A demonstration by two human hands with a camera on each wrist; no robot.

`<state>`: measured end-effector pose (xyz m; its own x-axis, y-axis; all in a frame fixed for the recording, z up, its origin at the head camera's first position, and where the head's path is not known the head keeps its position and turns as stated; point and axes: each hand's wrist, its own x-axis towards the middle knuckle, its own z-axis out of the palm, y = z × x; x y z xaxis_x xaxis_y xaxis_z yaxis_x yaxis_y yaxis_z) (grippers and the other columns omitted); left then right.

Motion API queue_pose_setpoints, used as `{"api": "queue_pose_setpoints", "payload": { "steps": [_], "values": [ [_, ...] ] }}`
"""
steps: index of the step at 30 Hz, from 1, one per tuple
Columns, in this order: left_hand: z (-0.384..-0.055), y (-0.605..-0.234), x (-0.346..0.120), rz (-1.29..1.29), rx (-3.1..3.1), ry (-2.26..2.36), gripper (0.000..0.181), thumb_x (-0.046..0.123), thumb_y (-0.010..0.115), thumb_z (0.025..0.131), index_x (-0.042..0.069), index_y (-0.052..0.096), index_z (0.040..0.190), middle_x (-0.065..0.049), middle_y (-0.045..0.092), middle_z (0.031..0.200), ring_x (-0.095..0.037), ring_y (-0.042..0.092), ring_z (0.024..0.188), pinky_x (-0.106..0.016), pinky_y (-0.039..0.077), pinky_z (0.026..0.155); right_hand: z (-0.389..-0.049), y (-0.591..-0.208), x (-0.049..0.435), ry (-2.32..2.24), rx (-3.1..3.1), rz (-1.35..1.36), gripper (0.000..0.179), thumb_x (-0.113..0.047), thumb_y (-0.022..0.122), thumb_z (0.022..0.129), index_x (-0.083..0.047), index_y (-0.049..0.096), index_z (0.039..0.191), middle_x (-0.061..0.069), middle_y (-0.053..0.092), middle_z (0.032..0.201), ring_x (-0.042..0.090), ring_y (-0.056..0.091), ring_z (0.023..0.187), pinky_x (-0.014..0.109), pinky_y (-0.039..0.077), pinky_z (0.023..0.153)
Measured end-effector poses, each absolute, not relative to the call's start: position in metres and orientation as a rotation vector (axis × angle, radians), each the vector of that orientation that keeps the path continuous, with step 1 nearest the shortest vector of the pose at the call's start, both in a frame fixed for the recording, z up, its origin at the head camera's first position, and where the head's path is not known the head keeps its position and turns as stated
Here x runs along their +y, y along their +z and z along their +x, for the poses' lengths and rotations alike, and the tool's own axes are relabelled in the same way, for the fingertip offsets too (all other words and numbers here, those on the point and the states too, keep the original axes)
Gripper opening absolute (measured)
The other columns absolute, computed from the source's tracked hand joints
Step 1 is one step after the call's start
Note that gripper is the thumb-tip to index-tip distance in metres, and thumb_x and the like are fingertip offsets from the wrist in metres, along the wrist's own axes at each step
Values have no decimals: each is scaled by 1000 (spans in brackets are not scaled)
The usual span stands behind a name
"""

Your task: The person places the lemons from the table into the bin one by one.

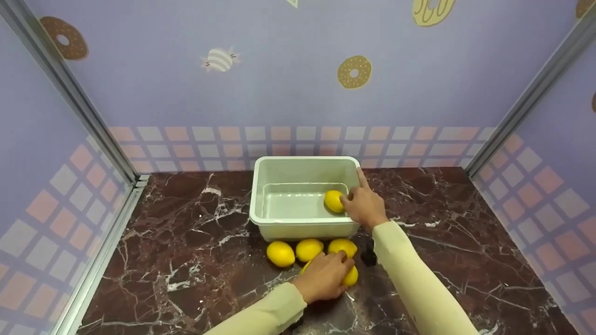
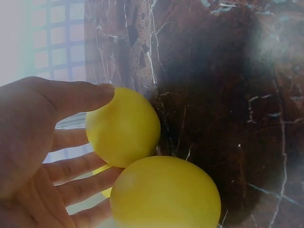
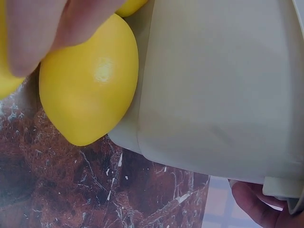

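Observation:
My right hand (image 1: 367,207) is at the right rim of a pale plastic tub (image 1: 302,223), index finger along the rim. In the right wrist view its curled fingers (image 3: 259,204) lie outside the tub's side wall. One lemon (image 1: 334,201) is inside the tub, beside the right thumb. My left hand (image 1: 322,277) is low over the lemons in front of the tub. In the left wrist view its thumb presses one lemon (image 2: 124,128) with the fingers behind it. Another lemon (image 2: 166,192) lies close by, against the fingertips.
Along the tub's front wall stand a left lemon (image 1: 281,254), a middle lemon (image 1: 309,250) and a right lemon (image 1: 343,247). A small black object (image 1: 369,253) is beside the right forearm. The dark marbled tabletop (image 1: 186,260) meets patterned walls (image 1: 288,93) on three sides.

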<state>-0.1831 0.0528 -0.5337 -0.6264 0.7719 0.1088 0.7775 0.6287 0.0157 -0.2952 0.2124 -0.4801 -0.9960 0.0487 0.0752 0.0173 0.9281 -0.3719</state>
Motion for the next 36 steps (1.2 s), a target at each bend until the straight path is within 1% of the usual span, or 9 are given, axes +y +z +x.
{"api": "queue_pose_setpoints", "payload": {
  "steps": [2,10,16,24,31,36],
  "values": [
    [-183,-535,53,-1313,-2739,-88,43,41,76,76,19,61,110,0,61,106,-17,62,84,-30,47,65,-295,-480,212,579,-3004,-64,33,-42,58,92,-12,67,82,-2,14,164,30,59,77,44,47,73],
    [-182,-541,56,-1331,-2721,-113,47,39,79,72,19,59,109,1,61,106,-17,62,82,-30,47,65,-294,-479,214,575,-3009,-66,35,-42,56,92,-10,69,86,1,15,163,31,59,77,45,48,72],
    [-184,-542,54,-1321,-2731,-138,46,38,77,73,19,58,111,1,61,105,-17,63,84,-31,45,67,-294,-477,215,569,-3006,-52,36,-42,56,93,-9,68,85,2,15,163,30,59,76,45,47,70],
    [-185,-543,49,-1354,-2723,-161,47,38,77,73,19,58,111,1,61,104,-17,62,83,-28,40,65,-296,-478,212,596,-3004,-65,32,-40,58,91,-11,66,79,0,13,164,28,59,72,43,48,70],
    [-183,-543,47,-1373,-2730,-191,49,39,77,73,20,58,113,1,61,105,-17,63,85,-28,41,68,-296,-478,210,592,-3013,-61,32,-40,58,91,-11,67,81,0,13,164,29,60,74,45,48,71],
    [-182,-541,48,-1380,-2694,-208,52,42,77,73,20,58,116,1,61,105,-16,63,85,-27,41,68,-296,-477,212,590,-3002,-59,30,-39,60,90,-12,66,79,0,13,164,27,58,71,43,48,69]
  ]
}}
